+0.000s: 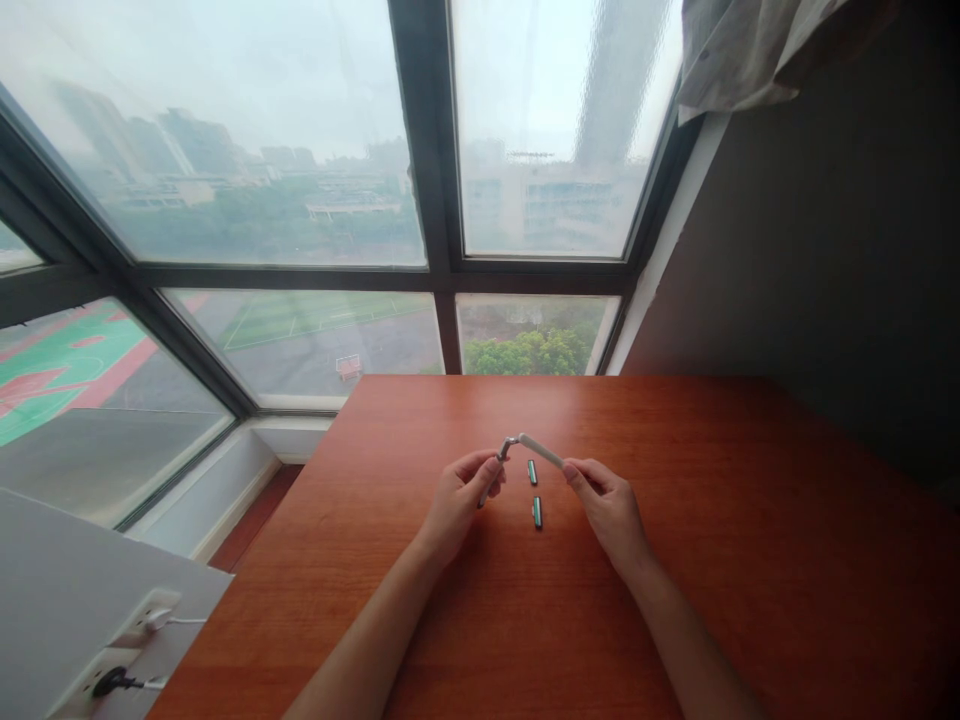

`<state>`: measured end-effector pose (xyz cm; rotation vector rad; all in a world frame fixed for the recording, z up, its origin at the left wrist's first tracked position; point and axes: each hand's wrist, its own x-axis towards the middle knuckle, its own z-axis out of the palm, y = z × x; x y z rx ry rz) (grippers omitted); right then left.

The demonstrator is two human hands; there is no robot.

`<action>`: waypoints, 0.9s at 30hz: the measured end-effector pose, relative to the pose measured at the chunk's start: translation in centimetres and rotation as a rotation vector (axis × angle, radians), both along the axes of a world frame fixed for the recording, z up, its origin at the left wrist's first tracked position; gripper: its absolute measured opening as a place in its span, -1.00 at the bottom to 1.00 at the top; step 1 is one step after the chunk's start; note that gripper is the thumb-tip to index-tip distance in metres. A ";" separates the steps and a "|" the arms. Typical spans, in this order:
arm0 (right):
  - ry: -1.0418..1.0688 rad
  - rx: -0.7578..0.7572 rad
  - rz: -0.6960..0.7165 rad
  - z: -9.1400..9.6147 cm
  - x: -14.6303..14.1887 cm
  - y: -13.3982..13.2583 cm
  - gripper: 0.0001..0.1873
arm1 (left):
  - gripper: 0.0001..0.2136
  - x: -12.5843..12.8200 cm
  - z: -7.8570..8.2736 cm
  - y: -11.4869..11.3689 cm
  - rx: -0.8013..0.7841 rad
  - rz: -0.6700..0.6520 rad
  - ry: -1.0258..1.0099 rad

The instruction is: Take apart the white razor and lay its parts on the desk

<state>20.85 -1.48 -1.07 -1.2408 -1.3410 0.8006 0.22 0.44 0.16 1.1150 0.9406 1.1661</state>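
Note:
Over a reddish wooden table (712,540), my right hand (609,505) pinches the end of a white razor handle (538,449). The handle slants up to the left to a grey metal neck (508,445). My left hand (459,495) is closed, its fingertips pinching something small and dark just below that neck; I cannot make out what. Two small green-and-black razor cartridges lie on the table between my hands, one (532,472) nearer the window and one (537,512) nearer me.
Large windows (300,200) rise beyond the table's far edge, and a dark wall (810,250) stands on the right. A white power strip (120,650) with plugs lies on a grey surface at the lower left. Cloth (750,50) hangs at the top right.

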 end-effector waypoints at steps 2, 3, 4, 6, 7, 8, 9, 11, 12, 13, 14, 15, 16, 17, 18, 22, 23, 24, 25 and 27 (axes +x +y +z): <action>-0.001 -0.001 0.002 0.0 0.0 0.0 -0.70 | -0.62 0.0 0.0 0.0 -0.001 0.002 0.001; -0.002 -0.001 0.002 -0.1 0.0 0.0 -0.70 | -0.62 0.0 0.0 0.0 0.001 0.001 -0.001; -0.004 0.000 0.001 -0.1 0.0 0.0 -0.71 | -0.62 0.0 -0.1 0.0 0.002 -0.001 -0.005; -0.008 0.007 -0.009 -0.1 0.1 -0.1 -0.71 | -0.64 0.0 -0.1 0.0 0.002 -0.005 -0.013; -0.011 0.010 -0.015 -0.2 0.1 -0.1 -0.71 | -0.64 -0.1 -0.1 0.0 0.001 -0.008 -0.014; -0.014 0.013 -0.022 -0.2 0.1 -0.1 -0.71 | -0.64 -0.1 -0.1 0.0 -0.001 -0.011 -0.013; -0.018 0.014 -0.029 -0.2 0.2 0.0 -0.71 | -0.64 -0.1 0.0 0.0 -0.003 -0.014 -0.012; -0.022 0.014 -0.043 -0.2 0.2 0.0 -0.70 | -0.63 -0.1 0.0 0.0 -0.005 -0.019 -0.010; -0.022 0.014 -0.049 -0.2 0.2 0.0 -0.69 | -0.63 -0.1 0.0 0.0 -0.007 -0.019 -0.011; -0.022 0.015 -0.052 -0.1 0.2 0.0 -0.68 | -0.63 -0.1 0.0 0.0 -0.009 -0.019 -0.013; -0.020 0.017 -0.052 -0.1 0.2 0.0 -0.68 | -0.63 -0.1 0.0 0.0 -0.010 -0.019 -0.016; -0.018 0.021 -0.048 0.0 0.2 -0.1 -0.68 | -0.64 -0.1 0.0 0.0 -0.010 -0.021 -0.019; -0.017 0.024 -0.041 0.0 0.1 -0.1 -0.68 | -0.64 -0.1 0.0 -0.1 -0.010 -0.025 -0.023; -0.016 0.026 -0.035 0.1 0.1 -0.1 -0.68 | -0.65 -0.1 0.1 -0.1 -0.008 -0.029 -0.027; -0.017 0.026 -0.028 0.2 0.0 -0.1 -0.68 | -0.65 -0.1 0.1 -0.1 -0.007 -0.034 -0.030; -0.027 0.016 -0.016 0.2 -0.1 -0.1 -0.65 | -0.64 -0.1 0.1 -0.1 -0.008 -0.035 -0.014; -0.030 0.014 -0.014 0.2 -0.1 -0.1 -0.65 | -0.63 -0.1 0.0 -0.1 -0.006 -0.033 -0.010; -0.033 0.013 -0.011 0.1 -0.1 -0.1 -0.65 | -0.63 -0.1 0.0 -0.1 -0.004 -0.032 -0.009; -0.035 0.013 -0.011 0.1 0.0 -0.1 -0.65 | -0.63 -0.1 0.0 -0.1 -0.002 -0.030 -0.010; -0.036 0.009 -0.015 0.0 0.1 -0.1 -0.66 | -0.65 -0.1 -0.1 -0.1 0.000 -0.025 -0.020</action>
